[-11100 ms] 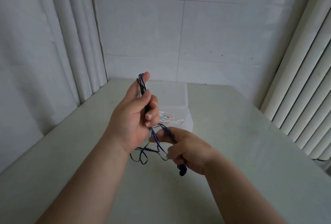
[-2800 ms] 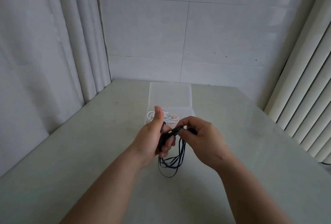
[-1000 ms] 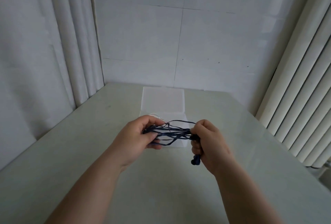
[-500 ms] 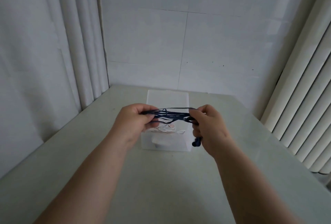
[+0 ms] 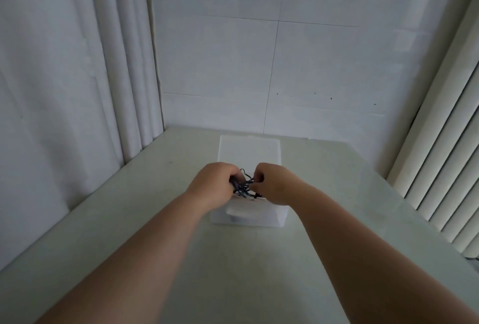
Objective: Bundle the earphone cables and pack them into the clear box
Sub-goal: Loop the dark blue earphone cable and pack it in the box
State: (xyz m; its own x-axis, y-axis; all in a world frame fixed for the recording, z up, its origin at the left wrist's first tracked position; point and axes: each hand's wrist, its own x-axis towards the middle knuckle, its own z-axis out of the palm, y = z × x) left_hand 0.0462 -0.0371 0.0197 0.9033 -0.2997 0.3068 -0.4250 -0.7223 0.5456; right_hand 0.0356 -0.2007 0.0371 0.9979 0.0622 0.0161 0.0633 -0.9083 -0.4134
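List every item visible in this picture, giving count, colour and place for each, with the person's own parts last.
dark blue earphone cable bundle: one, dark blue, over the box, between both hands
clear plastic box: one, translucent white, mid-table; lid open on the far side
pale smooth table: one, greenish grey, foreground
white tiled wall: one, white, behind the table
white pleated curtain: one, white, left
cream vertical blind: one, cream, right
left hand: one, grips the bundle
right hand: one, pinches the bundle
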